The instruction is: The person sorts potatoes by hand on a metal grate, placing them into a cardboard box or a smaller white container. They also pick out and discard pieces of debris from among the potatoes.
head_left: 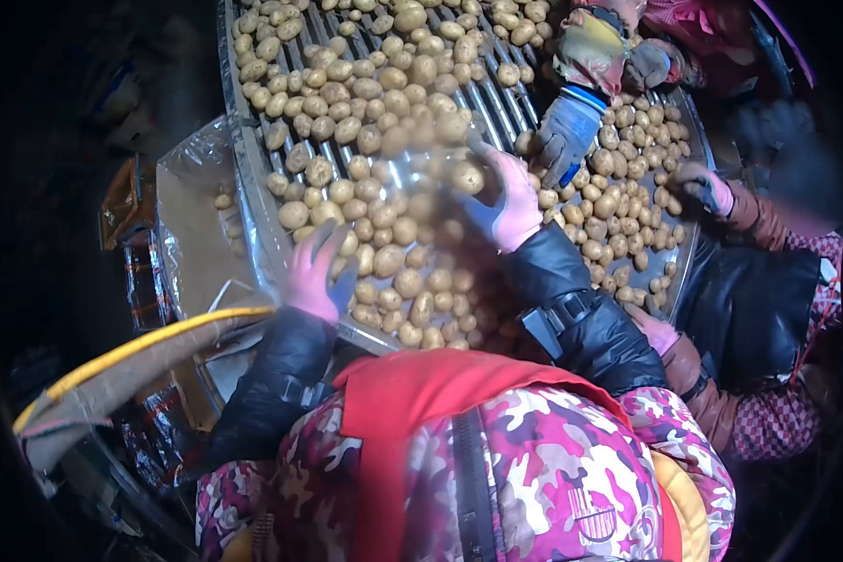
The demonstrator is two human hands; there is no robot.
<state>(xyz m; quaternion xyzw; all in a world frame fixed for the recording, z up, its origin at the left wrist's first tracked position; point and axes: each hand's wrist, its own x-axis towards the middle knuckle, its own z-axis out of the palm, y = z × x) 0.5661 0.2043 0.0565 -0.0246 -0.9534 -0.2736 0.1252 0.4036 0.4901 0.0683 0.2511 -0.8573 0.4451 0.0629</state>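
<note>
My left hand [315, 279], in a pink glove with grey fingers, is over the left edge of the potatoes [384, 220] with its fingers spread. Nothing shows in its grasp. Further right, my right hand [513, 201] wears a matching pink and grey glove. Its thumb and fingers are wide apart, and a single potato [466, 178] sits in the gap between them, without the fingers closing round it. The potatoes lie loose on a sorting table with metal rollers [492, 112] at the far side. A blur covers part of the heap between my hands.
A co-worker's blue-gloved hand [569, 131] reaches in from the far right. Another person's gloved hands [707, 187] are at the table's right edge. On my left stand a plastic-lined box [192, 215] and a curved yellow rim [150, 351].
</note>
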